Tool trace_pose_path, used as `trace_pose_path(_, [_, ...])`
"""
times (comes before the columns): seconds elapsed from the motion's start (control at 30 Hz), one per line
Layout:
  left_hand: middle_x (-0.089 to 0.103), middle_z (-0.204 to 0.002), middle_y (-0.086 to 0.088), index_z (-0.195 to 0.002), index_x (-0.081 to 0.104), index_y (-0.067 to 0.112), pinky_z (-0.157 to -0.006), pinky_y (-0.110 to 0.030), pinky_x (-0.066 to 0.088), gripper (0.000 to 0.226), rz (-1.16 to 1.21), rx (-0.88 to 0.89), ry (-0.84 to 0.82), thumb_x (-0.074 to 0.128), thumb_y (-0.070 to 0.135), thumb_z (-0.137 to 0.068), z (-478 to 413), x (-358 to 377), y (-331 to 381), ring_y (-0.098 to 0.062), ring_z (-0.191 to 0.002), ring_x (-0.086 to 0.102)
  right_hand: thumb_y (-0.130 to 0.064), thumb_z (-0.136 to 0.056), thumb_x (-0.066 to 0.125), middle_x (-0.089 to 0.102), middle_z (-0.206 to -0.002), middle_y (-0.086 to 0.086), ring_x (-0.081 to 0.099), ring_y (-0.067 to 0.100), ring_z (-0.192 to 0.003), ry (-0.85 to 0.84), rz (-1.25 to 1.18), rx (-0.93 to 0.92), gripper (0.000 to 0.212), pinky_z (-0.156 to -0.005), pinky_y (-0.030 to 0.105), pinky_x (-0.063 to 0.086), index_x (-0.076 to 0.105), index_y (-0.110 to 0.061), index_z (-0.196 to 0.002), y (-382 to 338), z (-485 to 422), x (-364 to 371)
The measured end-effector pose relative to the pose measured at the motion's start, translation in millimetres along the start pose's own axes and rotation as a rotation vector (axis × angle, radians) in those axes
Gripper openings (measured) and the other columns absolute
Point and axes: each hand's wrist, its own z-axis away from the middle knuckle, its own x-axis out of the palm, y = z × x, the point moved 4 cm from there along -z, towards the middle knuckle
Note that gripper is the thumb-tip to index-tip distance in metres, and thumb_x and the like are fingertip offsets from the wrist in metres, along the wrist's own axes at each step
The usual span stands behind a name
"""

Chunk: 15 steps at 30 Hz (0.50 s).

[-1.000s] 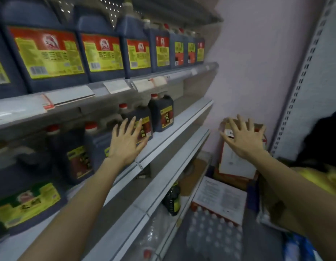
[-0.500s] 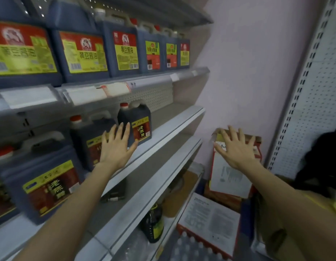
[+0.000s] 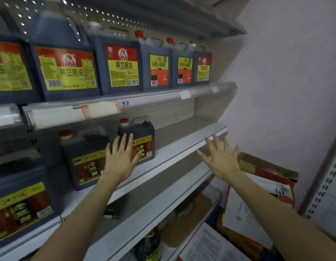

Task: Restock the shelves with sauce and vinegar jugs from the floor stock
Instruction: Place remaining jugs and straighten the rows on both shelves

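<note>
Three vinegar jugs (image 3: 84, 161) stand upright on the middle shelf (image 3: 184, 147) in the head view, with red caps on top, long axes vertical and labels facing the aisle. The left hand (image 3: 122, 161) is raised with its palm toward the rightmost vinegar jug (image 3: 142, 131), fingers straight and slightly spread; I cannot tell whether they touch it. The right hand (image 3: 221, 161) hovers by the shelf's front edge, well right of the jugs, fingers splayed wide and holding nothing. Soy sauce jugs (image 3: 122, 66) line the upper shelf (image 3: 163, 96), upright with labels outward. A cardboard box (image 3: 267, 170) sits at lower right.
</note>
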Motion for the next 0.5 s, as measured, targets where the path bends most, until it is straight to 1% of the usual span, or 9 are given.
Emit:
trace_pose_path(0.17, [0.004,-0.161,-0.006,-0.153,-0.002,0.018,-0.117,-0.046,-0.001,0.068,0.039,-0.001,0.031,0.021,0.053,-0.098,-38,7,4,-0.026,-0.147,0.0,-0.066,-0.092,0.01,-0.007,-0.161,0.0,-0.003,0.03,-0.147,0.018,-0.078,-0.002,0.07,-0.112,0.062,0.0,-0.003,-0.032,-0.152,-3,-38,10])
trace_pose_path(0.27, [0.012,-0.159,-0.008,-0.153,0.0,0.018,-0.116,-0.048,0.006,0.068,0.058,-0.027,0.017,0.023,0.053,-0.099,-57,15,5,-0.028,-0.146,0.007,-0.066,-0.092,0.01,-0.007,-0.161,0.0,-0.004,0.031,-0.147,0.01,-0.068,0.012,0.07,-0.112,0.063,0.0,-0.003,-0.032,-0.152,3,-58,14])
trace_pose_path(0.37, [0.015,-0.159,-0.007,-0.153,0.003,0.019,-0.115,-0.049,0.014,0.068,0.078,-0.057,-0.014,0.023,0.054,-0.099,-77,19,6,-0.029,-0.146,0.011,-0.065,-0.093,0.011,-0.006,-0.161,0.0,-0.004,0.031,-0.147,0.038,-0.078,0.02,0.07,-0.112,0.063,0.001,-0.002,-0.031,-0.152,7,-77,10])
trace_pose_path(0.43, [0.017,-0.159,-0.007,-0.153,0.007,0.019,-0.115,-0.05,0.015,0.066,0.111,-0.076,-0.028,0.024,0.054,-0.099,-88,17,12,-0.03,-0.146,0.012,-0.065,-0.093,0.011,-0.007,-0.161,0.0,-0.004,0.031,-0.147,0.048,-0.08,0.01,0.069,-0.112,0.062,0.0,-0.002,-0.031,-0.152,9,-88,9])
trace_pose_path(0.5, [0.018,-0.158,-0.009,-0.152,0.008,0.018,-0.115,-0.05,0.015,0.065,0.108,-0.072,-0.035,0.024,0.053,-0.099,-97,15,21,-0.03,-0.145,0.015,-0.064,-0.093,0.012,-0.007,-0.161,0.0,-0.004,0.031,-0.147,0.045,-0.109,-0.002,0.069,-0.112,0.062,0.0,-0.002,-0.031,-0.152,13,-97,11])
